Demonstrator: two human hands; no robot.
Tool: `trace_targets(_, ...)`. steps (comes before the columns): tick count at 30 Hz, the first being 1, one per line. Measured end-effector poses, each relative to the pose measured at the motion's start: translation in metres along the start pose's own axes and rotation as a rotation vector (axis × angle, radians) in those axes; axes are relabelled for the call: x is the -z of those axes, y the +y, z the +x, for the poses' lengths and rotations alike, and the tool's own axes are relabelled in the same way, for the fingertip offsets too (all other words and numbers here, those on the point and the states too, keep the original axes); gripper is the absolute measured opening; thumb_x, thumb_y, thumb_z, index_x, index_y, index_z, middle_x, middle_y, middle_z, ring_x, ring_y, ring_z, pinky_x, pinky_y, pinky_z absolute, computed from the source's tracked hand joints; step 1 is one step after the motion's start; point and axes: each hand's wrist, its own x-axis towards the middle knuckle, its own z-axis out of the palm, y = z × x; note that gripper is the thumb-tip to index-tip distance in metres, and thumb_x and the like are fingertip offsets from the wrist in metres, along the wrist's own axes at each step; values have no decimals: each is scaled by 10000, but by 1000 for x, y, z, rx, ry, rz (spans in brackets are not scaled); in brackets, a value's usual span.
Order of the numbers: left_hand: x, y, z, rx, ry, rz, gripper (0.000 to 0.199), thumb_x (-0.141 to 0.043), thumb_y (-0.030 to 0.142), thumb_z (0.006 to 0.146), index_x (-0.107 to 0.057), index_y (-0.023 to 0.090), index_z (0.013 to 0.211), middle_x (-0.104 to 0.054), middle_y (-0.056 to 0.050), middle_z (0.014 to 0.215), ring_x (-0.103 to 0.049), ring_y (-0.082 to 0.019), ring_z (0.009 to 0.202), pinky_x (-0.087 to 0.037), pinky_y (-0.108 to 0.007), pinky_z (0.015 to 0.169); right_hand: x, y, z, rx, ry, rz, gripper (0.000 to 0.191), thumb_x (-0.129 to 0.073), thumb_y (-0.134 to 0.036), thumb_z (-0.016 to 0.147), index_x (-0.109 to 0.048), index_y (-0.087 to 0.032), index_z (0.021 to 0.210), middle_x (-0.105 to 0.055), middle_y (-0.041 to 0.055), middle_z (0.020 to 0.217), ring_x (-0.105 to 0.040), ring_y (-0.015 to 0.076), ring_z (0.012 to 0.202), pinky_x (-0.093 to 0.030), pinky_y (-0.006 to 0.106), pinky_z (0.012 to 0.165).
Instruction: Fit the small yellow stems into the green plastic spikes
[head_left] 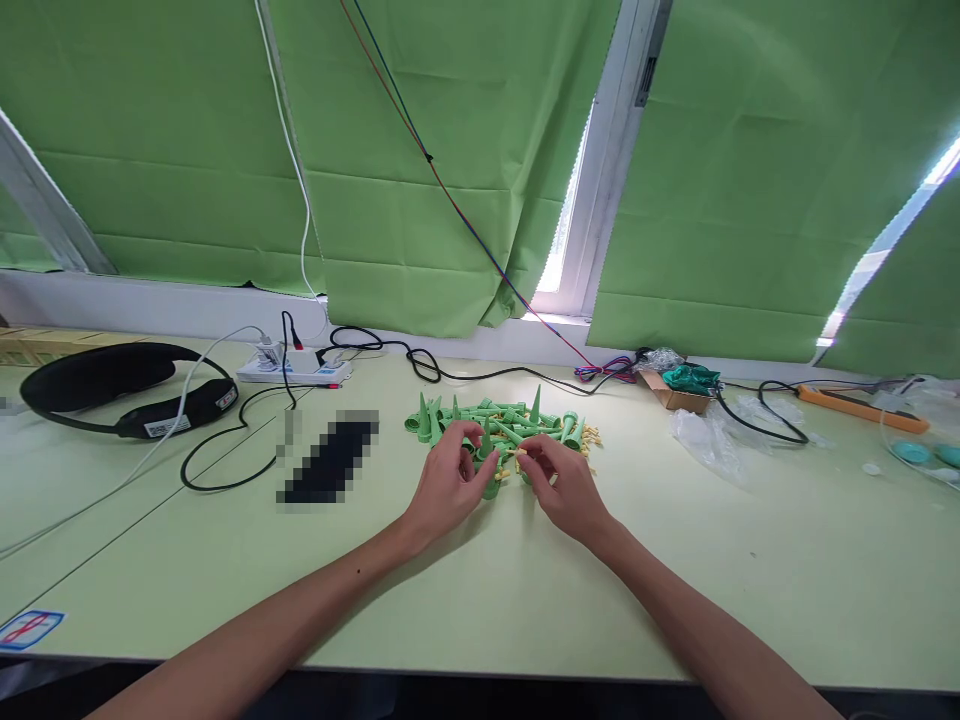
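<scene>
My left hand (448, 478) is closed around a green plastic cone-shaped piece (487, 442), its pointed tip up. Close beside it, my right hand (561, 484) pinches a small yellow piece (517, 453) between thumb and fingertips. The yellow piece is near the green one; whether they touch I cannot tell. Just beyond both hands lies a pile of green cone-shaped pieces (517, 410), some standing point up and many on their sides. Small yellow pieces (592, 437) are scattered at the pile's right edge. My fingers partly hide the pile's near side.
On the left are a black headband device (176, 410), a power strip (296, 372) with cables and a pixelated dark object (330, 462). A small cardboard box (675, 396), clear plastic bags (709, 440) and an orange tool (862, 408) lie right. Green curtains (450, 230) hang behind the table.
</scene>
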Motion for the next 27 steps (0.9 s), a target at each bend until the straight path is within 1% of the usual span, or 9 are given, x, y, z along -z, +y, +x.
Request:
trace_targets(2,-1,-3,1,-8,-26,44,217,-557,382,896,-499,208,1012,-563,-21,986,-476,-64,511,-409,-236,510,0,0,0,0,2,-2,165,-479,-315,975,-581,-196,921,-630,22,763,-532,130,598,-426,251,562)
trace_targets(4,-3,-7,1,-14,-60,81,207,-550,392,899,-520,203,979,-564,-22,982,-475,-72,515,-412,-251,524,0,-1,0,-3,4,-3,172,-478,-323,976,-580,-196,919,-632,24,764,-532,131,594,-423,251,555)
trace_targets(8,-6,-12,0,-20,-128,130,193,-531,390,909,-524,198,898,-562,-10,913,-474,-96,548,-396,-265,545,0,0,0,-7,4,-2,178,-478,-326,976,-584,-195,917,-630,24,763,-533,130,592,-423,248,550)
trace_targets(13,-7,-10,1,-28,-170,171,207,-525,333,902,-473,195,757,-556,-3,796,-465,-130,600,-352,-273,549,0,0,0,-5,5,-7,168,-482,-315,972,-588,-197,916,-630,20,753,-537,132,599,-426,249,559)
trace_targets(18,-7,-11,0,-30,-228,199,201,-510,313,892,-468,199,732,-528,-3,733,-480,-163,647,-342,-286,558,0,1,0,-1,2,-3,170,-476,-317,974,-588,-199,923,-634,22,760,-537,132,597,-434,249,558)
trace_targets(27,-7,-15,-1,-52,-296,216,215,-502,308,898,-451,200,718,-536,-11,748,-510,-179,693,-349,-285,571,0,1,0,8,3,-19,137,-498,-298,958,-588,-201,923,-640,20,761,-528,129,582,-428,250,557)
